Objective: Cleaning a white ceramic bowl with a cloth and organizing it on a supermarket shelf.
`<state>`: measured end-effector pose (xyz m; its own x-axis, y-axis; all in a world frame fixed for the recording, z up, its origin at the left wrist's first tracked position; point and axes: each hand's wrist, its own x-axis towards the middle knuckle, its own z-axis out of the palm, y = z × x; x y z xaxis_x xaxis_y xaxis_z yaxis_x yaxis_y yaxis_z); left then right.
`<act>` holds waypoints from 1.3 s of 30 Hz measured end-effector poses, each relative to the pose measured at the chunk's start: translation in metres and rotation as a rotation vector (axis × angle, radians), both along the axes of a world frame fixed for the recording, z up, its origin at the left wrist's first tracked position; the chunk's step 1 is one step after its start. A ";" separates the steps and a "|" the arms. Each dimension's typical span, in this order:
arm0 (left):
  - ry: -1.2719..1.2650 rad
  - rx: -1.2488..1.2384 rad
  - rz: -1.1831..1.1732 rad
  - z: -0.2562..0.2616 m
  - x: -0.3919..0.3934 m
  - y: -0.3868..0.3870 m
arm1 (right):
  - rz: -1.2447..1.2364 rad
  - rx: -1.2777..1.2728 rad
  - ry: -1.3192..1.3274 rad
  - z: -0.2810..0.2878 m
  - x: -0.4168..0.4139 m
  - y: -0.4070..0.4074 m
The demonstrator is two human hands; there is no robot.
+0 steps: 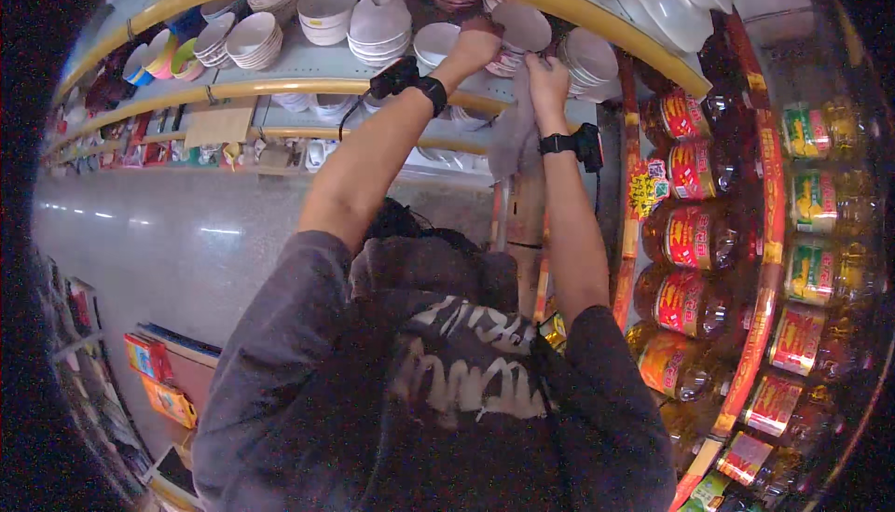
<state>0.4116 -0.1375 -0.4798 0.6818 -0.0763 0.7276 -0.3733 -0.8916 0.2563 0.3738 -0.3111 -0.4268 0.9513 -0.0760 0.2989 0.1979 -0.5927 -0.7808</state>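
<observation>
My left hand [481,42] reaches into the upper shelf at the left rim of a white bowl [526,25]. Its fingers are blurred and partly hidden, so its grip on the bowl is unclear. Just below that bowl is a stack of patterned bowls [505,64]. A thin greyish cloth [514,127] hangs from my right hand [548,82], which pinches it close to the bowl's lower edge. To the right stands another stack of white bowls [591,64]; a white bowl [435,43] sits left of my left hand.
Yellow rails [294,87] edge the shelves. More bowl stacks [380,29] and colourful cups [161,50] line the upper shelf. Large bottles of oil [689,236] fill the rack on the right. Grey floor [175,232] and a red package [148,357] lie at left.
</observation>
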 end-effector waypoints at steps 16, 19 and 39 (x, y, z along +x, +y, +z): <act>0.385 -1.055 0.056 0.092 -0.171 0.027 | 0.443 0.373 0.112 0.034 -0.094 0.058; 0.510 -0.955 0.078 0.078 -0.174 0.041 | 0.480 0.582 0.331 0.027 -0.100 0.067; 0.490 -0.732 0.179 0.047 -0.125 0.049 | 0.229 0.362 0.169 -0.011 -0.056 0.093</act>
<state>0.2871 -0.0888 -0.4329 0.8854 0.4300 0.1768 0.0562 -0.4765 0.8774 0.3176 -0.2185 -0.4376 0.9888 0.0712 0.1313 0.1444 -0.2317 -0.9620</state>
